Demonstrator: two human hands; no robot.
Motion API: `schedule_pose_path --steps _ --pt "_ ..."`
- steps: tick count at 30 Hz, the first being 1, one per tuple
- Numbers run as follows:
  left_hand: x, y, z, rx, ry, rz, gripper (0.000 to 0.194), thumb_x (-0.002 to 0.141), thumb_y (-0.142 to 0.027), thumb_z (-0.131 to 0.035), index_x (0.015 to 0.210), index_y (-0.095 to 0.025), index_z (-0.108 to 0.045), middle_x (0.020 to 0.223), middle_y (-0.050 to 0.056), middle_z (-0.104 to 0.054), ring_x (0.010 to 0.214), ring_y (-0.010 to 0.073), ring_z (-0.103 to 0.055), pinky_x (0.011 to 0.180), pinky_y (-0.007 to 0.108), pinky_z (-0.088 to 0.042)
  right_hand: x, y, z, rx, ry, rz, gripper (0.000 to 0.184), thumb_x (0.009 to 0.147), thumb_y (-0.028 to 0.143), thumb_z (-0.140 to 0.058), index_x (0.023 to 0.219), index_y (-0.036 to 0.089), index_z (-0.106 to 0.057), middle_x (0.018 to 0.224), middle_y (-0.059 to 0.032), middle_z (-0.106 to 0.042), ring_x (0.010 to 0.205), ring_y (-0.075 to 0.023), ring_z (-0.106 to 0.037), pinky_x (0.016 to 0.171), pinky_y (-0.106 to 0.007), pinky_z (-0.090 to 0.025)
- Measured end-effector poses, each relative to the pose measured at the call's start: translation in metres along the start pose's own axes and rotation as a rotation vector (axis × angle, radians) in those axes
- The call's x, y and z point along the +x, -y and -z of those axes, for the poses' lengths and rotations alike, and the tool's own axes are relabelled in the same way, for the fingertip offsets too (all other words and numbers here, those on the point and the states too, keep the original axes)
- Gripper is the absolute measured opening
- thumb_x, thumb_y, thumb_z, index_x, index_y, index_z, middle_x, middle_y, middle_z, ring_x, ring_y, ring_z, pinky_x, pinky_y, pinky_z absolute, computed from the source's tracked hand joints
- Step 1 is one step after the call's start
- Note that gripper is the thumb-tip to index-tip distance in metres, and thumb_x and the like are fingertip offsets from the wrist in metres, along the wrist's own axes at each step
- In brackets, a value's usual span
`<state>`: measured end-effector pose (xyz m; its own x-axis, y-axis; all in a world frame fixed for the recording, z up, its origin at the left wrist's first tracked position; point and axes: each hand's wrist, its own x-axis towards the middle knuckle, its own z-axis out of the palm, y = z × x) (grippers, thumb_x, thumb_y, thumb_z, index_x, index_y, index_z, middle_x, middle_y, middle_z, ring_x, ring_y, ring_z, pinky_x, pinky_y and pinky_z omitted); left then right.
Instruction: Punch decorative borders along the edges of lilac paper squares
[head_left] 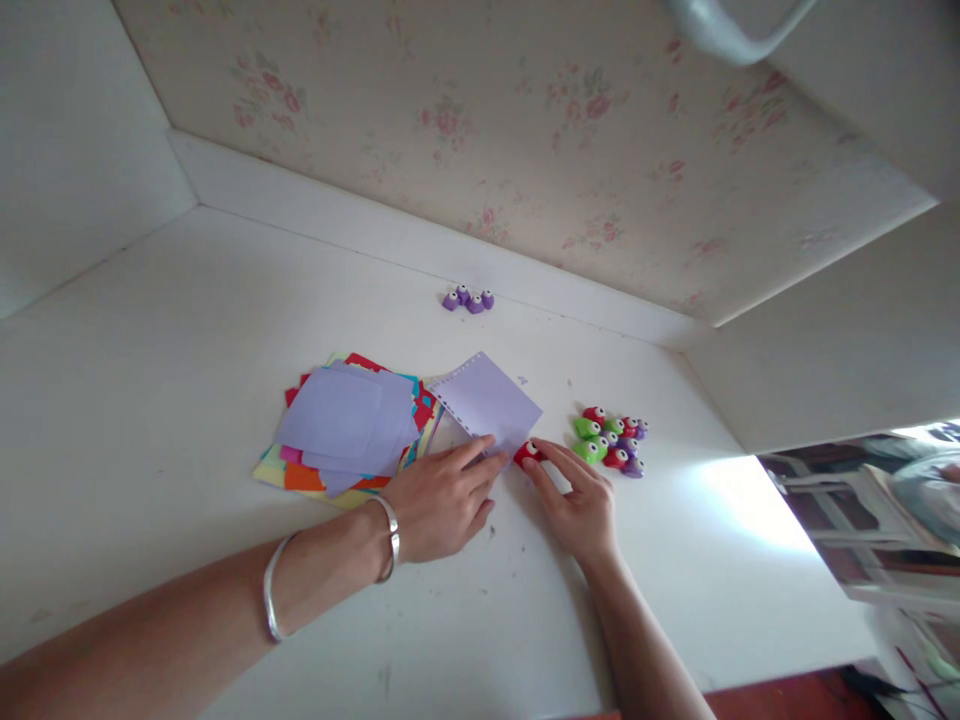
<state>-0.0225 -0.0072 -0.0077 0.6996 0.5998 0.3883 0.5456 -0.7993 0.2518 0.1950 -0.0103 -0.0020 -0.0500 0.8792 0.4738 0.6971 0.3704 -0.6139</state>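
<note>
A sheet of pale purple paper [487,395] lies tilted on the white table, with a row of small punched holes along its left edge. My left hand [442,498] is palm down with fingers stretched and apart, two fingertips resting on the paper's lower corner. Between the thumb and fingers of my right hand [574,495] is a small red craft punch [528,455] with a white eye-like knob. The punch meets the paper's lower right edge; how far the sheet reaches into it cannot be seen.
Left of the sheet is a pile of coloured paper [337,420], purple on top. Several green, red and purple craft punches [611,440] cluster at right. More purple punches [469,300] stand by the back ledge. Tiny purple cutouts [523,380] lie nearby. A wallpapered wall [450,120] rises behind.
</note>
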Motion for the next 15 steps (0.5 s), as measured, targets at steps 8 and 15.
schedule_pose_path --steps 8,15 --pt "0.000 0.002 -0.001 0.034 -0.032 -0.042 0.038 0.098 -0.025 -0.046 0.130 -0.007 -0.057 0.137 0.013 -0.057 0.135 0.0260 -0.043 0.106 0.038 -0.045 0.001 -0.002 0.001 -0.006 0.066 -0.014 0.018 0.088 0.027 -0.066 0.104 0.025 -0.074 0.105 -0.0055 -0.075 0.093 -0.0205 -0.071 0.087 -0.034 -0.058" --pt "0.007 -0.018 0.013 0.010 0.051 -0.116 0.031 0.093 -0.017 -0.051 0.122 -0.014 -0.061 0.143 0.014 -0.051 0.128 0.0234 -0.053 0.103 0.035 -0.050 0.005 -0.012 0.007 0.037 0.150 0.000 0.022 0.093 0.025 -0.058 0.111 0.025 -0.070 0.111 -0.0061 -0.073 0.102 -0.0209 -0.068 0.091 -0.036 -0.056"
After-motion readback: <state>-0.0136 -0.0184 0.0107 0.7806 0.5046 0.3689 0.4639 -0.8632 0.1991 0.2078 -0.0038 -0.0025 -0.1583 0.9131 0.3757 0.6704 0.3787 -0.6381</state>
